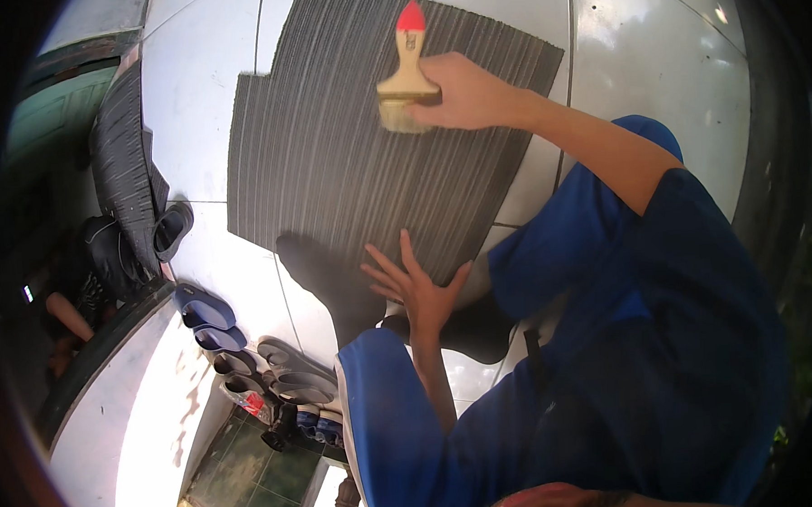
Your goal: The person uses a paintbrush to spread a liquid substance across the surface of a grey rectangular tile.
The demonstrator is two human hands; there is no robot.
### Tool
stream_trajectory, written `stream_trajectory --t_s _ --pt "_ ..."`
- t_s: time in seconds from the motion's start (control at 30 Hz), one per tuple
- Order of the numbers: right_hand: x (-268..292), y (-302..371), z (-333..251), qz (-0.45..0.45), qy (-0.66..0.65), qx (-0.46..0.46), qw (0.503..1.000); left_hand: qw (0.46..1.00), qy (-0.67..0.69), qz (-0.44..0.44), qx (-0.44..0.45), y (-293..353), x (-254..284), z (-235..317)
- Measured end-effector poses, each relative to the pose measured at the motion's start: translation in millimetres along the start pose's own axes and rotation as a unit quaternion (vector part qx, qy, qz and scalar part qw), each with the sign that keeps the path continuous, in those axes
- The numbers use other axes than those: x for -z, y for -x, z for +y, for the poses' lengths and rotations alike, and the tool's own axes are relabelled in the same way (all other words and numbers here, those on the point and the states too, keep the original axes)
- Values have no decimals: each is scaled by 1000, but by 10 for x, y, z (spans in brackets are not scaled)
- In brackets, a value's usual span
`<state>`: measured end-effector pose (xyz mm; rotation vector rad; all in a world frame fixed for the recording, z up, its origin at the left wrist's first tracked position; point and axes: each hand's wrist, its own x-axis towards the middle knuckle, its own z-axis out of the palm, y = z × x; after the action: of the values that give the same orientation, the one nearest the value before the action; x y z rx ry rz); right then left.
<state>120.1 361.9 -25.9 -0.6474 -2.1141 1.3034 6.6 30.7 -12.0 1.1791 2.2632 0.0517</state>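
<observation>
A wide flat paintbrush (410,63) with a pale wooden handle and a red tip is in my right hand (467,92). My fingers are wrapped round its side, the handle points away from me, and the pale bristles are slightly blurred over the mat. Beneath it a dark grey striped mat (329,148), notched at its far left corner, lies on the white tiles. Nearer to me, my left hand (421,294) spreads its fingers at the mat's near edge, holding nothing. Whether its palm presses down, I cannot tell. My dark-socked feet flank this hand.
Several slippers and sandals (204,308) line the left side, with a lone dark sandal (172,230) farther up. Another dark ribbed mat (125,157) leans by a doorway. A person's arm (69,315) shows at far left. Dark green tiles (243,469) lie at lower left.
</observation>
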Motion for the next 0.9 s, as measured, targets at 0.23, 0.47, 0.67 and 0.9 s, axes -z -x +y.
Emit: stream_trajectory --t_s 0.23,0.47,0.67,0.9 --pt "563 -320 391 151 211 -64 964 1000 -11 1 -4 -34 -13 -6" --pt "250 -14 -135 -47 114 -106 987 1000 -2 1 -2 9 -19 -28" --pt "289 -171 217 53 150 -27 987 1000 11 11 -13 -21 -43 -44" --pt "492 -178 5 97 208 -107 967 1000 3 9 -6 -25 -24 -34"
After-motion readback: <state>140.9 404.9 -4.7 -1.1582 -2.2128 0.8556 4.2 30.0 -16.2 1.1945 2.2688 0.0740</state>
